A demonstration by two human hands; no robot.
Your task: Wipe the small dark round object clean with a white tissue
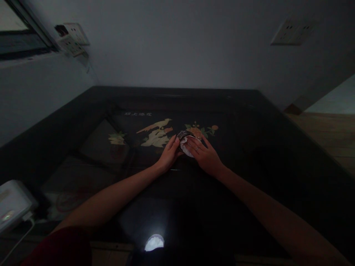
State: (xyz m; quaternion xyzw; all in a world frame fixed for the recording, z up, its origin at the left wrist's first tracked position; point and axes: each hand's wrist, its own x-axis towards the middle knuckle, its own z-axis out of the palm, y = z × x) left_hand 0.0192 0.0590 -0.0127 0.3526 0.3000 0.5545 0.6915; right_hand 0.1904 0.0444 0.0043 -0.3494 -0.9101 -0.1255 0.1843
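My left hand (169,152) is closed around the left side of a small, dark, shiny round object (182,133), perhaps a glass dish; its exact kind is hard to make out in the dim light. A crumpled white tissue (188,150) lies against that object, pressed under the fingers of my right hand (206,155). A ring shows on one right finger. Both hands are together over the middle of a glossy black table (172,210). Part of the round object is hidden by the fingers and the tissue.
Inlaid bird and flower pictures (154,135) decorate the tabletop. A white device (13,205) with a cable sits at the left edge. Walls with sockets (291,32) border the table's far side; a window (16,33) is upper left. Wooden floor (330,136) shows at right.
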